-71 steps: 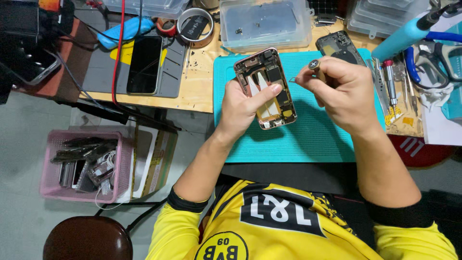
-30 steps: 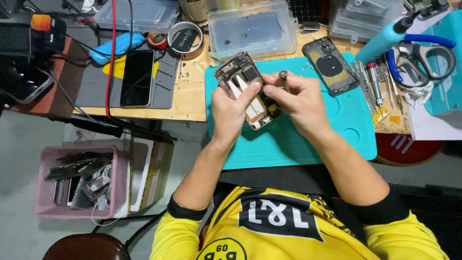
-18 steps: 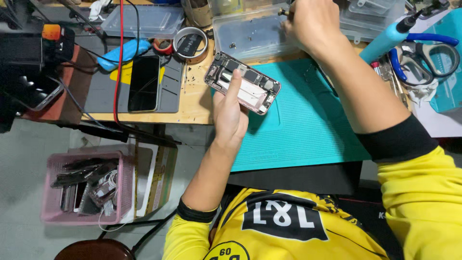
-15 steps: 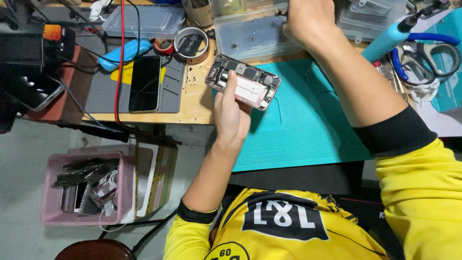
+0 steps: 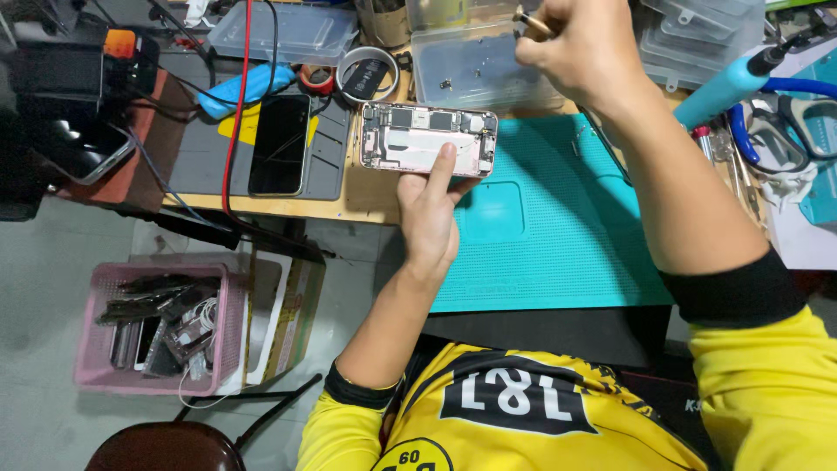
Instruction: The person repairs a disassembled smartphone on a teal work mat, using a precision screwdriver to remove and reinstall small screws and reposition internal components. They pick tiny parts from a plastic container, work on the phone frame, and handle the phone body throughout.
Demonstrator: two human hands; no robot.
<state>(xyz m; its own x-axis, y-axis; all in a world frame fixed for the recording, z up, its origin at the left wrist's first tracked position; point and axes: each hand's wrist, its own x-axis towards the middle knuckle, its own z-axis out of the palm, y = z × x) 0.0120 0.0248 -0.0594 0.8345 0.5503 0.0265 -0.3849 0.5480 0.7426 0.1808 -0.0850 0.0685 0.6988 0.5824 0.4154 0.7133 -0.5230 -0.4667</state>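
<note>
Opened phone (image 5: pixel 427 139) now level in left hand (image 5: pixel 429 214) grip; right hand (image 5: pixel 580 48) clenched on tool (image 5: pixel 530 21).

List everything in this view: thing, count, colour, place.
opened phone: 1, silver innards, held over bench edge
work mat: 1, teal, bench centre
clear parts box: 1, transparent, behind the phone
intact phone: 1, black, on grey pad at left
tape roll: 1, black, beside the parts box
basket: 1, pink, on the floor, holding old phones
scissors: 1, blue handles, far right
stool: 1, brown, bottom left
left hand: 1, holding the opened phone
right hand: 1, over the parts box, gripping a thin tool
</note>
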